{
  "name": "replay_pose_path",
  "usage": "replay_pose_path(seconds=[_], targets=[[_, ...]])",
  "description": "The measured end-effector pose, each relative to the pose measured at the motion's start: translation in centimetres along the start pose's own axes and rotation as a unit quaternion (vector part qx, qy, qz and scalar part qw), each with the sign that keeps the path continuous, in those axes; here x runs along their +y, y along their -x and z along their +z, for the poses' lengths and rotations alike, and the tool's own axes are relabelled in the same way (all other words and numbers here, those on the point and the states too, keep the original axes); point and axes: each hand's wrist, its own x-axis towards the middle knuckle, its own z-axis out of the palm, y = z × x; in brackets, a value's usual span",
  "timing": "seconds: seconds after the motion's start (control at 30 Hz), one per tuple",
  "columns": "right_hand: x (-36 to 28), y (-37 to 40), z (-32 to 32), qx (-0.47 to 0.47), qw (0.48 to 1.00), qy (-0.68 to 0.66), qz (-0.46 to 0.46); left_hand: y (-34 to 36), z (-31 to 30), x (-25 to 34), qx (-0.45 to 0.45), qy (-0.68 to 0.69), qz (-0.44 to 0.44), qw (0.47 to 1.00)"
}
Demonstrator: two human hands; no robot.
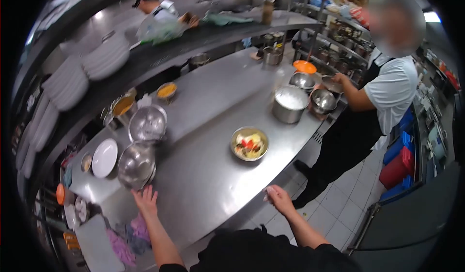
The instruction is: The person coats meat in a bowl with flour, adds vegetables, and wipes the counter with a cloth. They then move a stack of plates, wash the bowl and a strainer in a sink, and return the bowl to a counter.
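Note:
My left hand [146,200] has its fingers spread at the lower edge of a metal bowl [136,165]; whether it touches the rim is hard to tell. Behind that bowl lies a second metal bowl [148,123]. On the right, my right hand [278,198] is closed just off the table's front edge, with something small and pale at its fingertips. A metal bowl of food [250,144], with red and yellow pieces, sits on the steel table [198,175] between and beyond my hands.
A white oval plate [104,158] and a cutting board [92,240] are at left, near purple cloths [121,248]. A large pot [290,105] stands at the far right beside several bowls. A co-worker [382,88] stands there; another person [157,15] is behind the shelf.

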Motion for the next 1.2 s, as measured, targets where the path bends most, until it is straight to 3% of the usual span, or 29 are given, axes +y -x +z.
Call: replay_pose_path(seconds=[0.07,0.17,0.33,0.47,0.57,0.67,0.93,1.07,1.13,1.2], targets=[[0.1,-0.8,-0.8,0.015,1.0,-0.008,-0.005,-1.6,0.9,-0.6,0.027,-0.006,0.031,0.999],[-0.5,-1.1,-1.7,0.03,0.999,-0.021,0.004,-3.4,1.9,-1.8,0.018,-0.037,-0.02,0.999],[-2.1,-1.8,-4.5,0.088,0.995,-0.004,0.042,-3.0,8.0,-9.4,-0.024,-0.061,-0.123,0.99],[-2.5,-3.5,-7.2,0.137,0.99,-0.019,0.011,-0.7,14.0,-15.7,-0.141,-0.097,-0.223,0.96],[-3.3,-5.6,-9.2,0.141,0.99,-0.026,0.009,1.3,17.5,-18.7,-0.208,-0.152,-0.22,0.941],[-4.7,-9.4,-11.1,0.118,0.992,-0.027,-0.026,3.0,20.4,-20.1,-0.213,-0.141,-0.247,0.935],[-5.0,-22.6,-22.1,0.034,0.995,-0.065,-0.07,7.0,27.5,-24.5,-0.126,-0.181,-0.241,0.945],[-4.3,-29.3,-30.8,0.081,0.991,-0.062,-0.087,10.4,35.2,-25.0,-0.043,-0.212,-0.217,0.952],[-4.4,-33.1,-36.4,0.128,0.984,-0.006,-0.121,8.8,35.0,-27.6,-0.021,-0.209,-0.212,0.955],[-5.1,-36.7,-41.9,0.217,0.951,0.104,-0.195,8.4,34.5,-29.9,0.008,-0.189,-0.112,0.976]])
